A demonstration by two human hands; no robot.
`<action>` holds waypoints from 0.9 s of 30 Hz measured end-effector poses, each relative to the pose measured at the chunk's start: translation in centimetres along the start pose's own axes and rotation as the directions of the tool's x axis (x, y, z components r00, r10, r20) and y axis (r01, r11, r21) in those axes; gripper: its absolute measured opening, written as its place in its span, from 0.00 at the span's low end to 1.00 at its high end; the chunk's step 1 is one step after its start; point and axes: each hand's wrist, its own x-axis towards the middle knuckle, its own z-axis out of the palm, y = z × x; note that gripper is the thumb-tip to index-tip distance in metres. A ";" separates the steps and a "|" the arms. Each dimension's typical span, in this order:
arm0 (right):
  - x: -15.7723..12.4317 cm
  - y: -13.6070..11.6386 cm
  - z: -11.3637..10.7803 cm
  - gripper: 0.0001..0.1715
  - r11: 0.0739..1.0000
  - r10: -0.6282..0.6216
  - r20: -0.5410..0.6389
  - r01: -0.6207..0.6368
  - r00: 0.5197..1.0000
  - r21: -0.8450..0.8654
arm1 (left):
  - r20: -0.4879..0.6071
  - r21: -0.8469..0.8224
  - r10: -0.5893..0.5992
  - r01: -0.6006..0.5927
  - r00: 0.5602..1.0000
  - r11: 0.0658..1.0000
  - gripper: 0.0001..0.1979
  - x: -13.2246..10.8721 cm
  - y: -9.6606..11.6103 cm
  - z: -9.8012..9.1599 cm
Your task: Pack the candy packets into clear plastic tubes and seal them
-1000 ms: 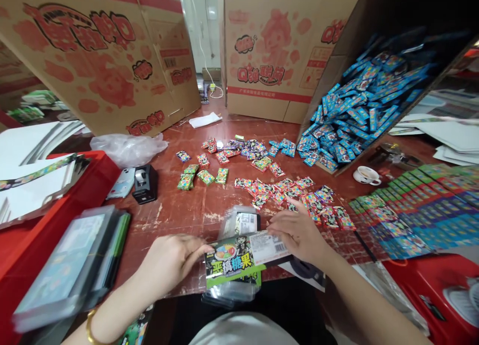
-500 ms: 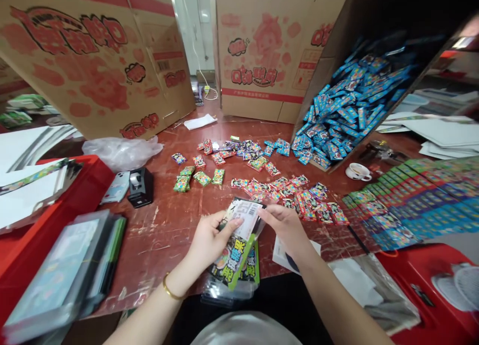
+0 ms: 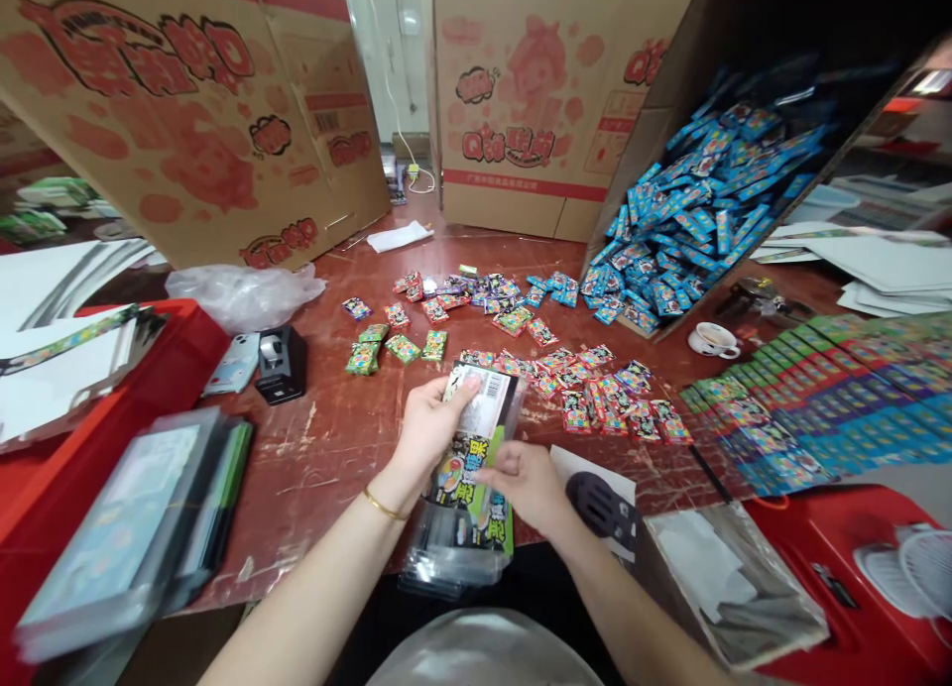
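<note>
In the head view my left hand grips a black and green printed packaging card, thumb across its white barcode panel near the top. Clear plastic shows along the card's right side. My right hand is closed, fingertips pinched at the card's right edge, lower down. Beneath it, at the table's front edge, lie another similar green-edged card and clear plastic packaging. Just beyond the hands, small red candy packets are scattered, with green packets to the left.
A tipped carton spills blue packets. Two printed cartons stand behind. On the left are a black tape dispenser, plastic bag and red bin. On the right are a small cup, packet strips and an open box.
My right hand has shifted from the card's top right corner down to its lower right edge. The card is tilted more upright, and more of the white sheet on the right shows.
</note>
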 end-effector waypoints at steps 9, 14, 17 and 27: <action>-3.4 2.6 2.2 0.22 0.985 -0.152 -0.041 0.155 0.988 0.073 | -0.034 0.177 0.079 -0.072 0.996 0.982 0.17 -1.2 -0.2 -1.5; -2.5 1.8 3.6 0.31 0.965 -0.261 -0.183 0.255 0.948 -0.055 | -0.142 0.322 0.197 -0.143 0.970 0.936 0.11 -5.1 -2.3 -1.3; -1.9 1.6 4.8 0.31 0.965 -0.249 -0.151 0.231 0.957 -0.127 | -0.123 0.452 0.270 -0.188 0.955 0.872 0.08 -6.4 -2.2 -1.6; -0.9 -1.3 5.3 0.22 0.928 -0.293 0.120 0.313 0.948 -0.205 | -0.450 0.433 0.298 -0.086 0.842 0.897 0.17 -3.8 -2.9 -6.1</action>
